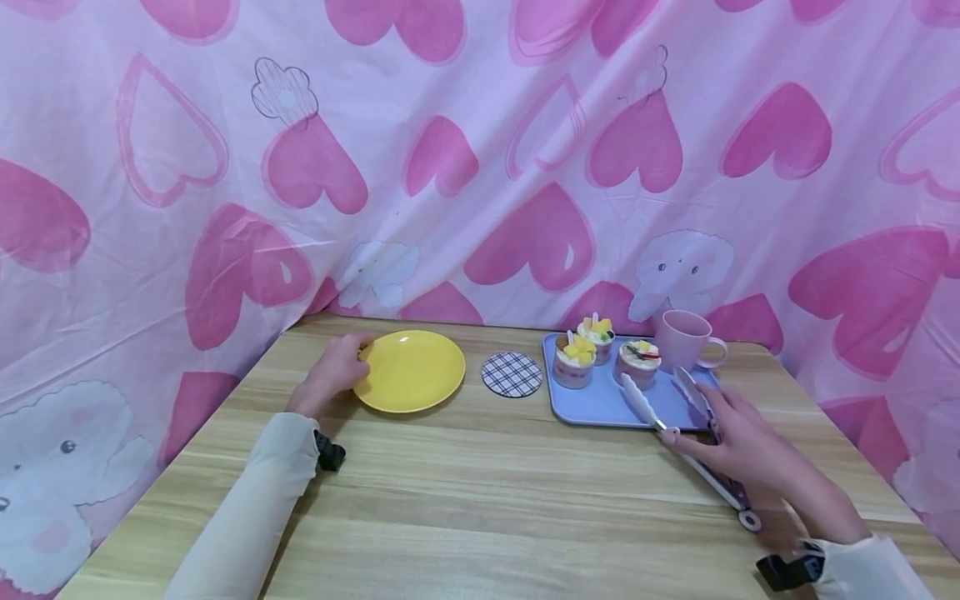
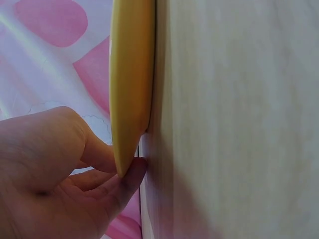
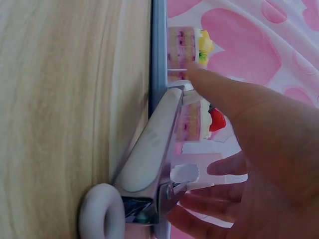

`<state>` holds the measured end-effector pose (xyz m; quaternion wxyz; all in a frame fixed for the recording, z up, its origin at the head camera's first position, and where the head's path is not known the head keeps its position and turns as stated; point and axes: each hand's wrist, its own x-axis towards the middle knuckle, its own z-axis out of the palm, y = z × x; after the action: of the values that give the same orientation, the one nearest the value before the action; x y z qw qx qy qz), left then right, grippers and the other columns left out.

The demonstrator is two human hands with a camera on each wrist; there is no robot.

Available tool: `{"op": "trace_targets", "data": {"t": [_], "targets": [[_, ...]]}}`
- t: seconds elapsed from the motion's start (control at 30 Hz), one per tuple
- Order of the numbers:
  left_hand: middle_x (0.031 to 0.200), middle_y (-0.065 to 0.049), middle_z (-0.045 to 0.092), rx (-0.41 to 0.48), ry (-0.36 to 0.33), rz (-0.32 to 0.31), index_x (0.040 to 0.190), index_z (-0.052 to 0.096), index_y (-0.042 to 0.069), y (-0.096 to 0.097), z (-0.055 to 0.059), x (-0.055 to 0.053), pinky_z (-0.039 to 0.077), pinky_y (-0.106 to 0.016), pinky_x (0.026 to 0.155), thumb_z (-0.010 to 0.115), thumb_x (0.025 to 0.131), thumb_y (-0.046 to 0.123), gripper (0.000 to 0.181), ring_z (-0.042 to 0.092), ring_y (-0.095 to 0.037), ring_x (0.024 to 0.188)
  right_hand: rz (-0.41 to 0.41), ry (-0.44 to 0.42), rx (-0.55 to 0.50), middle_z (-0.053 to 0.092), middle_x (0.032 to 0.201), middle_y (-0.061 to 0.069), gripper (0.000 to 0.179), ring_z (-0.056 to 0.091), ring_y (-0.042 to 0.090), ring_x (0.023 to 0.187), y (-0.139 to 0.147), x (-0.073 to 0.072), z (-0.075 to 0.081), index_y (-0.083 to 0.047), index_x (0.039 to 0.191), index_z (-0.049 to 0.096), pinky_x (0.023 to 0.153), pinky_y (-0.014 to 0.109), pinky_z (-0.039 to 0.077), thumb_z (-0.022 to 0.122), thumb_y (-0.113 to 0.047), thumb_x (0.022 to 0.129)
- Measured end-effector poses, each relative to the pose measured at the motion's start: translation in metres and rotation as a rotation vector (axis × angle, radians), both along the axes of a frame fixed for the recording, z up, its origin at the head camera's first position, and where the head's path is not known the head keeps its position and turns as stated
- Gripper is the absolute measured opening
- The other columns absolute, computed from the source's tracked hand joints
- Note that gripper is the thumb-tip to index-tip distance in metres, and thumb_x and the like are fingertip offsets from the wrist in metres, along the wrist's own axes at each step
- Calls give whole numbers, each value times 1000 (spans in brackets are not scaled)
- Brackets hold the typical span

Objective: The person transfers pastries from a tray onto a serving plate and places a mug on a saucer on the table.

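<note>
A yellow plate (image 1: 411, 371) lies on the wooden table at left of centre. My left hand (image 1: 333, 371) pinches its left rim; in the left wrist view the thumb is on the top side and fingertips are under the edge. At right, my right hand (image 1: 750, 437) straddles a pair of tongs (image 3: 149, 144), thumb along one arm and fingers at the other. The tongs' arms are spread, their tips over the blue tray (image 1: 592, 410) and their ring end toward me. On the tray stand three dessert cups, including a mango-topped cup (image 1: 573, 367) and a strawberry-topped cup (image 1: 637, 368).
A pink mug (image 1: 681, 343) stands at the tray's back right corner, its handle pointing right. Between plate and tray lies a round checked coaster (image 1: 512, 374). A pink heart-patterned cloth (image 1: 525, 150) hangs behind and beside the wooden table (image 1: 480, 508).
</note>
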<state>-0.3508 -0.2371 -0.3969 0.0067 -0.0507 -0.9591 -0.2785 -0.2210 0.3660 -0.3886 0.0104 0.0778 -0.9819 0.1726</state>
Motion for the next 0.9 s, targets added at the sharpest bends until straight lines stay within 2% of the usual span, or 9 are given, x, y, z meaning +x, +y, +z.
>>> {"op": "trace_targets", "data": {"t": [0.13,0.33,0.43,0.63,0.9], "targets": [[152,-31,58,-8,4,1,156,50,-7,0,0,0,52,-49,103,55,94,-7,63,58,-40,118,-15,-30,10,27,158,47,128,40,64,134,2,1,-2,6,170,15,101,82,44,75,-72,89],[149,-32,60,-27,20,-6,154,52,-8,0,0,-1,52,-48,101,56,92,-6,63,58,-40,116,-37,-15,49,42,142,44,130,50,53,118,6,0,-4,14,163,23,94,75,54,78,-74,85],[148,-32,60,-40,24,-7,154,52,-9,0,0,-2,52,-48,100,55,91,-5,62,57,-40,116,-42,-37,53,44,137,45,130,53,49,112,8,0,-4,18,160,25,92,72,55,78,-75,85],[150,-31,59,-36,-3,4,156,51,-7,0,0,-1,53,-46,100,56,93,-5,63,57,-39,118,-51,-113,31,39,147,50,132,54,51,115,9,0,-5,21,157,23,98,75,52,77,-76,84],[150,-31,59,-31,-10,3,157,50,-7,0,1,-1,53,-46,99,56,93,-7,64,58,-39,116,-73,-144,21,36,153,51,133,56,51,117,8,0,-2,21,157,22,101,74,52,76,-76,84]]}}
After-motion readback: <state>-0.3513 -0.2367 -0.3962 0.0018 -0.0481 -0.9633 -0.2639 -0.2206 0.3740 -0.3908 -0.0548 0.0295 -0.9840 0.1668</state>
